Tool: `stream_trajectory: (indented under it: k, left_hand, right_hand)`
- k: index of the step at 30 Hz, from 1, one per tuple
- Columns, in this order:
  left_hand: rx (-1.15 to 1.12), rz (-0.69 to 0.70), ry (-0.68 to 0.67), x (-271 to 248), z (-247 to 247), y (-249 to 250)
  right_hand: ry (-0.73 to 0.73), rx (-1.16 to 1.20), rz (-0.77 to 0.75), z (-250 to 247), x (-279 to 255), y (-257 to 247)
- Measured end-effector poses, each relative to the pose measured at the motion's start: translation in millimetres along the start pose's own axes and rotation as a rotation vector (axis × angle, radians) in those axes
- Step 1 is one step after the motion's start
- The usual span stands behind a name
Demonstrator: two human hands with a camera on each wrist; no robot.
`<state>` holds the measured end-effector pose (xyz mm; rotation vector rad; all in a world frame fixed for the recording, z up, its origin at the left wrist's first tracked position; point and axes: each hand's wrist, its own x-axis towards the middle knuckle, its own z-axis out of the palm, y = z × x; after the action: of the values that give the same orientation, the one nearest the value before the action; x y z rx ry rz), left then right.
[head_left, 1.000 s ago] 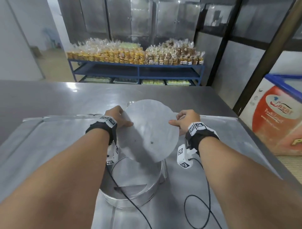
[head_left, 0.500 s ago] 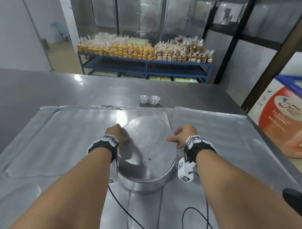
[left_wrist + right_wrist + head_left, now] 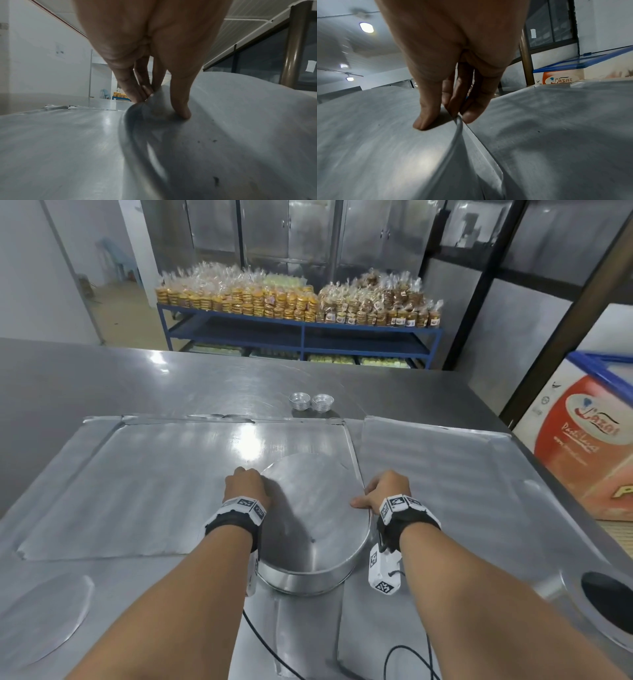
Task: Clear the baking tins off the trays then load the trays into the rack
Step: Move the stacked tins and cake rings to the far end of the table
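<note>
Trays (image 3: 144, 484) of thin sheet metal lie flat side by side on the steel table (image 3: 102, 378), the second tray (image 3: 445, 474) to the right. Where they meet stands the round baking tin (image 3: 308, 577), a flat metal disc (image 3: 315, 508) lying across its top. Each hand pinches the disc's edge at opposite sides, thumb on top and fingers curled under: the left hand (image 3: 247, 487) at the left edge, the right hand (image 3: 383, 491) at the right. Two small fluted cups (image 3: 311, 401) sit beyond the trays, touching each other.
</note>
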<state>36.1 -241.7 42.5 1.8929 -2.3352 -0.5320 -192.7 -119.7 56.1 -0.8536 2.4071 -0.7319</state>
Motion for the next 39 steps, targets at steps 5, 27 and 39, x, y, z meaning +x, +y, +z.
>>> stream_trajectory:
  k: [5, 27, 39]
  left_hand:
    - [0.054, -0.001, 0.000, -4, 3, 0]
    - [-0.116, -0.049, -0.164, 5, -18, -21]
    - [-0.233, -0.008, -0.233, 50, -41, 66]
  right_hand:
    - [0.032, -0.050, 0.011, 10, -5, 2]
    - [0.095, -0.009, 0.070, 16, -5, 19]
    - [0.094, 0.449, 0.115, -34, 49, 24]
